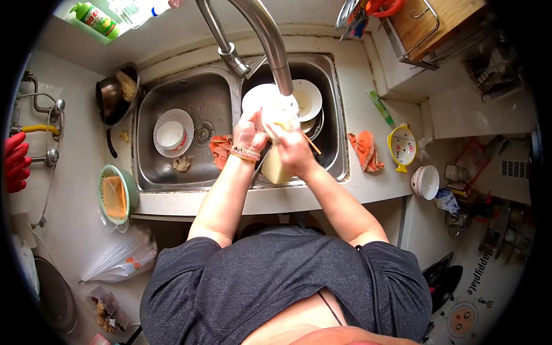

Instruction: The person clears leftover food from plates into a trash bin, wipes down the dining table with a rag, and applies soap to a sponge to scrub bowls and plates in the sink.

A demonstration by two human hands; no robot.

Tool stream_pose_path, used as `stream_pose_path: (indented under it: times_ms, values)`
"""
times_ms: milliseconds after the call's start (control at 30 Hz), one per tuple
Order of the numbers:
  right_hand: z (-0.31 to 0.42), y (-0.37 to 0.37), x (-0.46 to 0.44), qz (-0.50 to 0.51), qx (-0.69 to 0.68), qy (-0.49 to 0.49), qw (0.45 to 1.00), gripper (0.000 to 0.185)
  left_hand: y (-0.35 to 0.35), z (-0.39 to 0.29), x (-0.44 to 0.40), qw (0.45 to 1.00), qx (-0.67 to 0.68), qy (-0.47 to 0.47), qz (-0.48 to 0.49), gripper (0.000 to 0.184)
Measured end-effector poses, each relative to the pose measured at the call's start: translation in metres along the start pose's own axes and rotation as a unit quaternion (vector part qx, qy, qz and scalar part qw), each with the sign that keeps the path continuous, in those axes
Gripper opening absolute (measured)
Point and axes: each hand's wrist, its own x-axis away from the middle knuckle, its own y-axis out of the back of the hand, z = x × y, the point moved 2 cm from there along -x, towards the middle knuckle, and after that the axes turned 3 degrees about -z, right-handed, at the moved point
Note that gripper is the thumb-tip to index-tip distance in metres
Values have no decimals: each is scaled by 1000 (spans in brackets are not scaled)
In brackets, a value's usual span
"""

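Observation:
Under the faucet, my left hand grips the edge of a white plate. My right hand is closed and presses against the plate's face; a foamy, pale yellowish thing at its fingers is too blurred to name. Below that hand is a pale yellow, flat-sided object by the basin divider. In the right basin, behind the hands, are a white bowl, other dishes and a thin brown stick. An orange cloth lies beside my left wrist.
A ribbed plate with a small bowl sits in the left basin. Around the sink are a pan, a green basket, another orange cloth, a yellow fish-shaped dish and stacked bowls.

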Motion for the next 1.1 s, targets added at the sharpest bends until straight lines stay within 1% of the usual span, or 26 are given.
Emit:
stream_pose_path:
  times_ms: [33,67,100,133,167,200,233,267,333,400,467,500,600,633,667,733,767,800,867,900,933,967,1000,1033,1067,1100]
  values:
    - [3,16,-12,-28,-26,2,999,46,2,-2,0,1000,-9,-6,-14,37]
    - [-1,29,-19,-55,-51,5,997,49,-3,-5,5,999,-36,-17,20,35]
    - [-14,39,-25,-76,-31,-52,995,49,-9,-7,11,996,-62,-28,54,34]
    - [-22,47,-34,-55,-9,-85,995,46,-16,-8,18,991,-88,-36,89,33]
    - [-38,42,-41,-34,-21,-121,992,43,-23,-9,24,990,-100,-29,97,31]
    - [-42,38,-49,-11,-34,-156,987,41,-23,-7,26,988,-113,-40,92,31]
    - [-37,37,-51,-6,93,-67,993,35,-23,-5,26,987,-127,-52,87,30]
    - [-34,30,-54,-14,89,-27,996,33,-23,-5,26,985,-141,-65,81,30]
    - [-26,27,-49,36,2,-4,999,32,-10,-13,17,989,-115,-59,75,31]
    - [-32,40,-44,124,35,-2,992,22,-8,-17,22,989,-130,-29,68,33]
    - [-52,45,-43,207,93,-24,974,20,-5,-14,28,986,-159,1,45,35]
    - [-56,43,-44,145,119,-7,982,17,-8,-13,31,987,-150,16,52,37]
    - [-54,22,-49,30,64,-32,997,17,-2,-11,24,986,-158,-15,51,37]
    - [-53,25,-47,66,-9,-54,996,22,-1,-16,20,987,-151,-18,44,35]
    - [-55,27,-48,145,-62,-85,984,30,1,-22,17,988,-149,-8,42,34]
    - [-48,39,-38,205,-150,-120,960,32,4,-25,14,986,-162,6,36,33]
    - [-35,43,-35,141,-70,-56,986,33,-1,-26,13,981,-183,-2,57,33]
    - [-17,43,-41,115,-32,-24,993,31,-6,-25,15,976,-204,-7,75,33]
    - [8,37,-54,134,102,129,977,27,-9,-19,19,966,-236,-22,102,33]
    - [9,33,-59,124,139,174,967,22,-10,-19,20,961,-250,-35,112,33]
    - [-3,32,-66,120,116,131,977,21,-10,-19,22,956,-262,-49,120,33]
    - [-24,31,-74,117,92,85,985,20,-17,-24,31,957,-251,-42,139,34]
    - [-45,30,-79,112,69,37,991,19,-14,-26,32,959,-247,-41,133,35]
    - [-60,30,-81,100,28,19,994,17,-12,-27,30,961,-243,-40,128,36]
    - [-65,30,-78,130,-66,-81,986,16,-10,-30,27,963,-238,-41,124,36]
    - [-67,28,-78,132,-66,-80,986,16,-8,-31,26,963,-236,-43,124,36]
